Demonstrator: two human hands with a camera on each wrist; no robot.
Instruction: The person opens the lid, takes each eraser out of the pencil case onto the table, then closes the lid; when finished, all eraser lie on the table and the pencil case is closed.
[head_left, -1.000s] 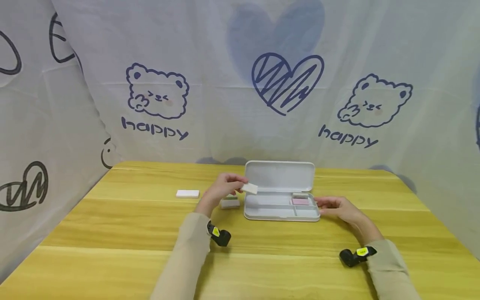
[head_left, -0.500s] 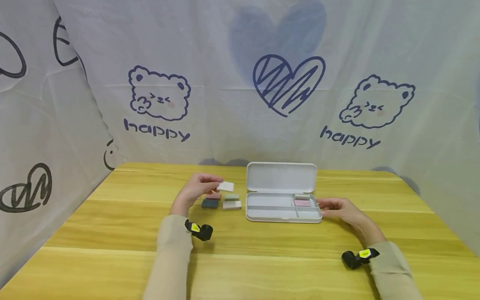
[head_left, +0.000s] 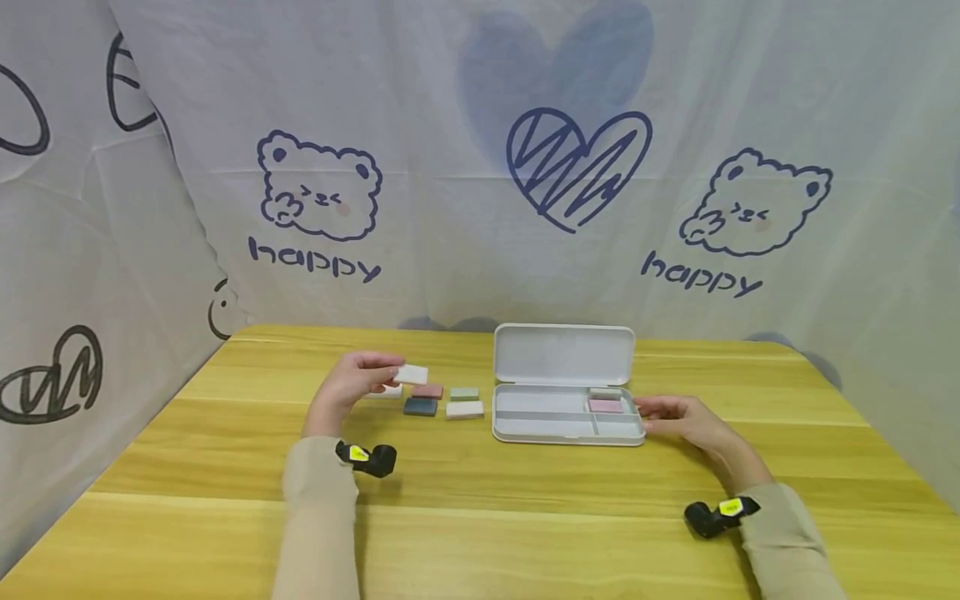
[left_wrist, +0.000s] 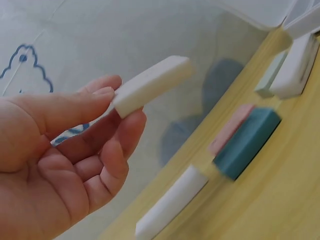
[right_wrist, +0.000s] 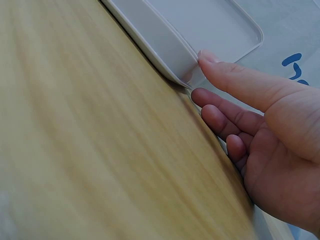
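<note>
In the head view, my left hand [head_left: 348, 383] pinches a white eraser [head_left: 412, 374] between thumb and fingers, raised above the table. Another white eraser [left_wrist: 171, 202] lies below that hand. To its right lie a pink eraser [head_left: 427, 391], a dark blue-green eraser [left_wrist: 248, 143], a pale green eraser [head_left: 464, 393] and a white eraser [head_left: 465, 409]. My right hand [head_left: 678, 414] rests with loose fingers and thumb against the right end of an open pencil case [head_left: 543, 427]. Inside its right part sit a pink eraser [head_left: 604, 406] and a pale one [head_left: 603, 392] behind it.
The case's lid [head_left: 564, 354] stands up at the back, near a white cloth backdrop [head_left: 442, 250] with drawn hearts and bears. Dividers split the case into compartments. The wooden table [head_left: 525, 525] spreads in front of the case.
My left hand has moved left with the white eraser, from beside the case to past the erasers on the table, which show more fully. The right hand stays at the case.
</note>
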